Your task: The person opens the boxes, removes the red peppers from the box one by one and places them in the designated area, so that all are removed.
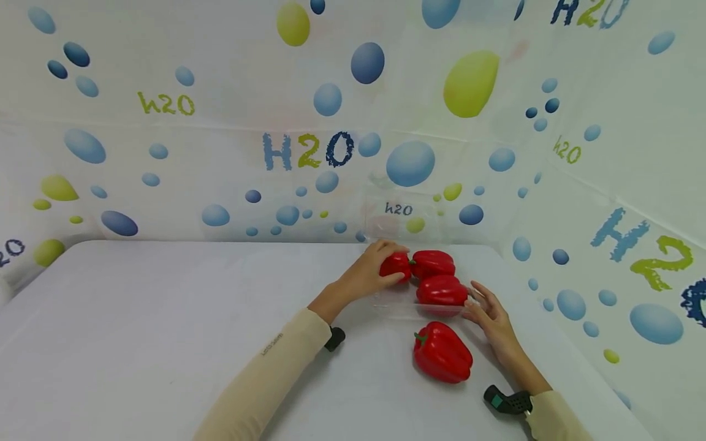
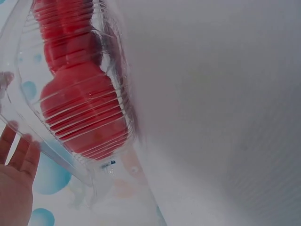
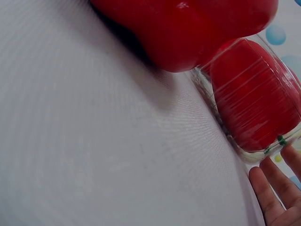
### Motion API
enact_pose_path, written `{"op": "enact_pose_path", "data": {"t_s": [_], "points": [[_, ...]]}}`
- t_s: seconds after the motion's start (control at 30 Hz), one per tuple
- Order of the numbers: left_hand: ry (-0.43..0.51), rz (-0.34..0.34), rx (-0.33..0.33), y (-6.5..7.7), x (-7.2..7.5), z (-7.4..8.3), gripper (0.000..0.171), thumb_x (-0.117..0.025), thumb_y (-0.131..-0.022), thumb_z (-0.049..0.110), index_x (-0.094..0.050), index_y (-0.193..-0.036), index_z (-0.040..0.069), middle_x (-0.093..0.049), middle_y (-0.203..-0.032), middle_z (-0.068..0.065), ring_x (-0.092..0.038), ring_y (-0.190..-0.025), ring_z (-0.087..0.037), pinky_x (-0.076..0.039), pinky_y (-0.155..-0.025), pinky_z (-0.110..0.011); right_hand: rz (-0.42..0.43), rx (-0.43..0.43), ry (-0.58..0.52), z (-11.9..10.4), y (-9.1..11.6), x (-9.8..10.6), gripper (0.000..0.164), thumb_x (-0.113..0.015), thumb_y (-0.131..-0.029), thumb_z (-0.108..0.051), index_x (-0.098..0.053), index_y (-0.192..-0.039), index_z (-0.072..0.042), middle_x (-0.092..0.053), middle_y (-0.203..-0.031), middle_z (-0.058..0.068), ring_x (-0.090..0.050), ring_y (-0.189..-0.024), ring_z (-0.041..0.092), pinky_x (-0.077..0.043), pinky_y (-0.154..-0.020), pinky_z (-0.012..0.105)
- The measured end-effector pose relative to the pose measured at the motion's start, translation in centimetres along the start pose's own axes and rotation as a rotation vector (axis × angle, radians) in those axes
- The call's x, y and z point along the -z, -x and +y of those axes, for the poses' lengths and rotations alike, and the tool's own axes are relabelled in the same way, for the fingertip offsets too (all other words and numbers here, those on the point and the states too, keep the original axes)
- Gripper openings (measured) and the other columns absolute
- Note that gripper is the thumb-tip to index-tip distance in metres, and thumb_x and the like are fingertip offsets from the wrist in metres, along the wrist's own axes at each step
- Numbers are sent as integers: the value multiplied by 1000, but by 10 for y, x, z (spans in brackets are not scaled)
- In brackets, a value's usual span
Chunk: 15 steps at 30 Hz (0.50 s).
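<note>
A clear plastic clamshell container (image 1: 394, 308) lies on the table with three red bell peppers (image 1: 442, 290) inside. My left hand (image 1: 371, 269) reaches over its left end, thumb and fingers spread about the leftmost bell pepper (image 1: 394, 267). In the left wrist view, the fingers (image 2: 29, 160) extend to the container's rim, and the peppers show through the ribbed wall. At the container's right end is my right hand (image 1: 493, 318), its thumb by the front corner. Its fingers (image 3: 277, 183) look extended beside that end in the right wrist view. Another red bell pepper (image 1: 443, 353) lies in front, outside the container.
The container's transparent lid (image 1: 380, 199) stands raised at the back, against a white backdrop (image 1: 231, 165) printed with coloured drops and letters. A white cloth covers the table (image 1: 165, 331). Dark straps (image 1: 508, 400) circle both wrists.
</note>
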<state>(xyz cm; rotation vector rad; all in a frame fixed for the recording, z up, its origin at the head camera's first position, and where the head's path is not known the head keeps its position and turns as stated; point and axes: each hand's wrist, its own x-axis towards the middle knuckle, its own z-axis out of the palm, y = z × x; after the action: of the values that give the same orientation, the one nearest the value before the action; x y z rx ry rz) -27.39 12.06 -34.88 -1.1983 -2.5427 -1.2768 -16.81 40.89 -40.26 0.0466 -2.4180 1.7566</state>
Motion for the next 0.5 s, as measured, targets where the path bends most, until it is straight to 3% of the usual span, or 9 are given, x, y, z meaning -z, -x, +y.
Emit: {"op": "enact_pose_path", "data": {"t_s": [0.5], "points": [[-12,-31,72,-11,-3,-21,54,-71,-90,20,-48,-138,17,-40,-141,-8,-39,-130,-25,-48,-100,-40,-9,-10,-9,-2,-1,0,66,-52,-102,-26,-18,-155,-6,-29,-155,24,-56,-107,-12,-51,-86,17]]}}
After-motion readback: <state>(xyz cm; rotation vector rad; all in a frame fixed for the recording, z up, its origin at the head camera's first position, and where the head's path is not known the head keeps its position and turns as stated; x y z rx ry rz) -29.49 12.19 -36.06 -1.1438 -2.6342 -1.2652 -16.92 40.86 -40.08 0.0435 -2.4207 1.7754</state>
